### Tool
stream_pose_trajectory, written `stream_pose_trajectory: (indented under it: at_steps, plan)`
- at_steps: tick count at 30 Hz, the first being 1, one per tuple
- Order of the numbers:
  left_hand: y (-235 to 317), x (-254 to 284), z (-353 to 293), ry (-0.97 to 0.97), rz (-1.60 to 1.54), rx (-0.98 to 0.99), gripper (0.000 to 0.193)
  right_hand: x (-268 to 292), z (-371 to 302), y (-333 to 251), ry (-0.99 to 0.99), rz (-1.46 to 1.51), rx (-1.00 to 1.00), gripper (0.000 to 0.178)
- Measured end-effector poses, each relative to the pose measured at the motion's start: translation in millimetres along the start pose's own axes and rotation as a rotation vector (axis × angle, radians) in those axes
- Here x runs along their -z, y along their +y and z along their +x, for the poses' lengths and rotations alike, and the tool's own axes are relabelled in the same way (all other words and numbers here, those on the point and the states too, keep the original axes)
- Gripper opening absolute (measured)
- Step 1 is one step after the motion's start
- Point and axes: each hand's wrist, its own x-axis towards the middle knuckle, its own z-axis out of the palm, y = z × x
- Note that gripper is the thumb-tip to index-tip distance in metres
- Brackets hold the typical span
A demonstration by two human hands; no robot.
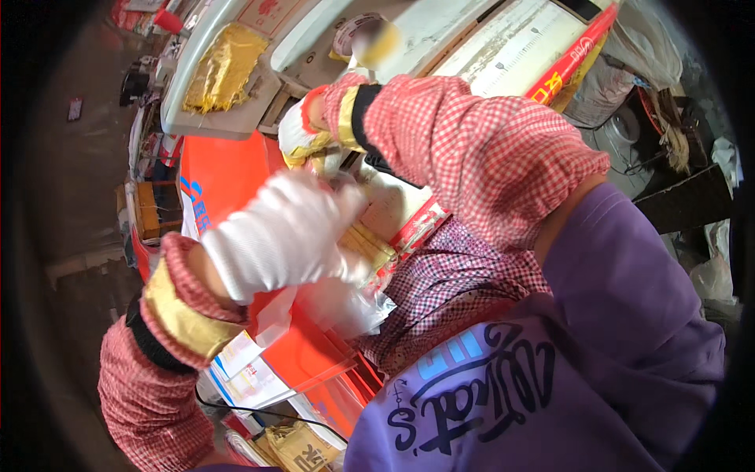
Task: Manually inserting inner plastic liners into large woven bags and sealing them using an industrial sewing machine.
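Note:
My left hand (283, 228), in a white knit glove, is over the middle of the scene, its fingers smeared by motion. Just below its fingers hangs a crumpled clear plastic bag (338, 305); whether I grip it cannot be made out. My right hand (305, 132) wears a white and yellow glove and bends down beyond the left one, its fingers mostly hidden. Under and between both hands lies a yellow folded piece (366, 245), partly covered. Red printed sheets (236, 169) spread beneath and beside the left hand.
A pale grey machine housing (177, 106) with a frayed yellow cloth (224, 71) stands far left. Behind my right arm are a tape roll (358, 35) and a worn white surface with ruler marks (515, 63). Plastic bags (602, 90) hang at far right. A black cord (267, 411) crosses near my left sleeve.

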Motion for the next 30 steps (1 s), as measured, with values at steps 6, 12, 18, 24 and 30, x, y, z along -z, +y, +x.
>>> stream_pose_trajectory:
  at_steps: [6,12,18,24,30]
  plan:
    - [-23,16,-24,-0.342,-0.442,-0.233,0.035,-13,-8,7,0.175,-0.24,0.22,0.017]
    - [9,35,-98,-0.66,-0.126,0.414,0.052,-21,13,1,0.247,-0.106,0.154,0.018]
    - [82,-18,-96,-0.039,0.292,-0.172,0.01,-48,-20,-58,0.448,-0.065,0.026,0.021]
    - [97,-37,-23,-0.201,-0.135,-0.309,0.017,-119,-68,-133,0.942,0.161,-0.588,0.034]
    - [59,32,-64,-0.631,-0.067,-0.175,0.034,-126,-59,-128,0.681,-0.105,-0.567,0.046]
